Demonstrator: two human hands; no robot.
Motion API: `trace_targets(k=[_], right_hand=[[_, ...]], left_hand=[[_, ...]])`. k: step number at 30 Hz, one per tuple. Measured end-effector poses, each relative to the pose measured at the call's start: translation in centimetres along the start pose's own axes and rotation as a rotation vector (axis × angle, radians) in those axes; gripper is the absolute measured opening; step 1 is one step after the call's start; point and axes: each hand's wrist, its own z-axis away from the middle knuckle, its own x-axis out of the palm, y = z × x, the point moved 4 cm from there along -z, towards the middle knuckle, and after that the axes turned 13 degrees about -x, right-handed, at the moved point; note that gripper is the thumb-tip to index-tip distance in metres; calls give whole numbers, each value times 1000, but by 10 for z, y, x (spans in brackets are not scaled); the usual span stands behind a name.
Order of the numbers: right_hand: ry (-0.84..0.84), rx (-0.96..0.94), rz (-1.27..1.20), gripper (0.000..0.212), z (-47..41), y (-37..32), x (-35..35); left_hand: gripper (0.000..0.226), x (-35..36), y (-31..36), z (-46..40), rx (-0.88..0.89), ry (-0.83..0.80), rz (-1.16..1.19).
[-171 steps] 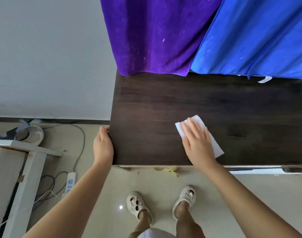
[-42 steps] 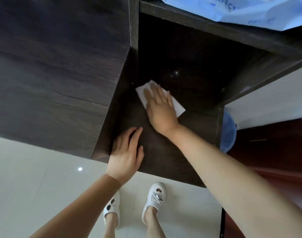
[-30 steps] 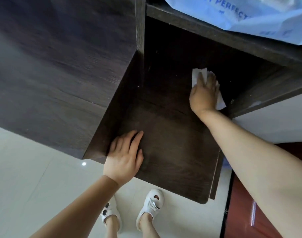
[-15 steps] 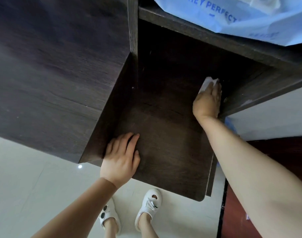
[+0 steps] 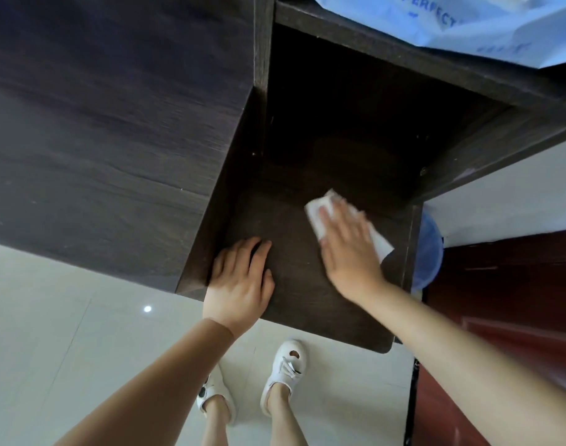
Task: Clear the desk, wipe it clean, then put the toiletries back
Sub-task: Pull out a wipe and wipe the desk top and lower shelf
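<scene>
The right hand (image 5: pixel 349 249) lay flat, fingers straight, pressing the wipe (image 5: pixel 320 217) onto the lower shelf (image 5: pixel 307 304); the wipe's long axis ran diagonally, far-left to near-right. The left hand (image 5: pixel 239 281) rested loosely open, holding nothing, on the shelf's near-left corner, just beside. Unwiped shelf apparently lay leftward, between the hands.

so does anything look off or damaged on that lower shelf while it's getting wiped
Nothing stands out. The right hand presses a white wipe flat on the dark shelf, the left hand rests near its front edge; no spill or break shows.

"PERFECT" in blue capitals on the pale blue plastic bag (image 5: pixel 487 30) atop the shelf
</scene>
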Motion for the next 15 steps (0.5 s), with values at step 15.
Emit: trace_targets(k=[15], right_hand=[[-7,-212,-13,53,-66,-96,17]], left_hand=[[37,-42,-74,80,-175,-103,212]])
